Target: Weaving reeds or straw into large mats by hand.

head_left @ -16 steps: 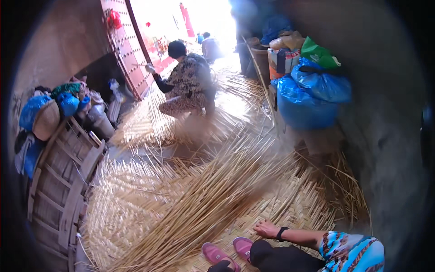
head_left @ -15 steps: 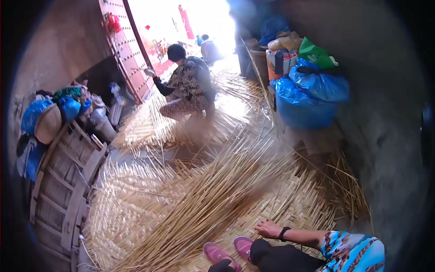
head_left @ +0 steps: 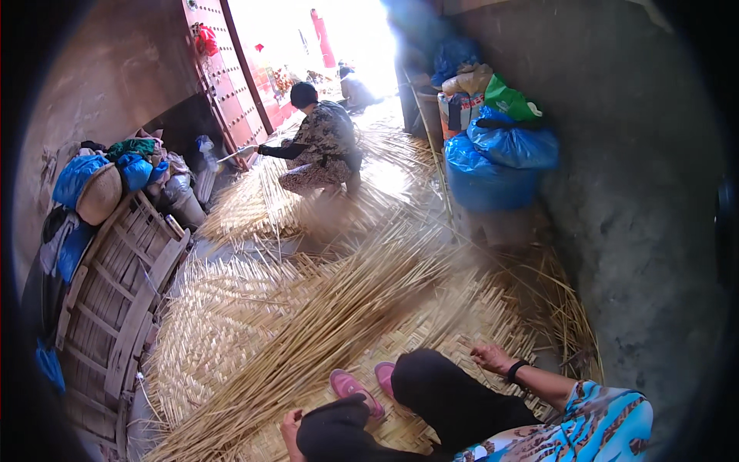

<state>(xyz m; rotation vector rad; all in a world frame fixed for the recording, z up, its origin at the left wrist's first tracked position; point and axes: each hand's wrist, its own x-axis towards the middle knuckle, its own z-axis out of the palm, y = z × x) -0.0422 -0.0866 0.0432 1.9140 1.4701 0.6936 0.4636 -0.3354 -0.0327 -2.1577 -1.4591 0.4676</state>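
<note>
My right hand [head_left: 493,359], with a dark band [head_left: 517,371] at its wrist, is over the woven mat to the right of my knee. Its fingers are loosely bent and I see nothing in them. Low in the view, my left hand [head_left: 292,433] is beside my left knee, partly hidden, so its grip does not show. A long bundle of straw-coloured reeds [head_left: 331,323] lies slantwise across the mat [head_left: 223,339], just beyond my pink shoes [head_left: 358,391]. Flat strips are woven in a zigzag pattern in the mat.
Farther off, another person [head_left: 323,142] crouches on reeds with a stick in hand. A wooden frame [head_left: 123,300] stands left, bags and a basket [head_left: 99,195] behind it. Blue bags [head_left: 493,173] are piled by the right wall [head_left: 647,254]. Loose reeds [head_left: 566,316] lie along that wall.
My right hand has moved rightward and its fingers are more bent. My left hand has come into view. My knees now show more, and the other person's stick has swung lower.
</note>
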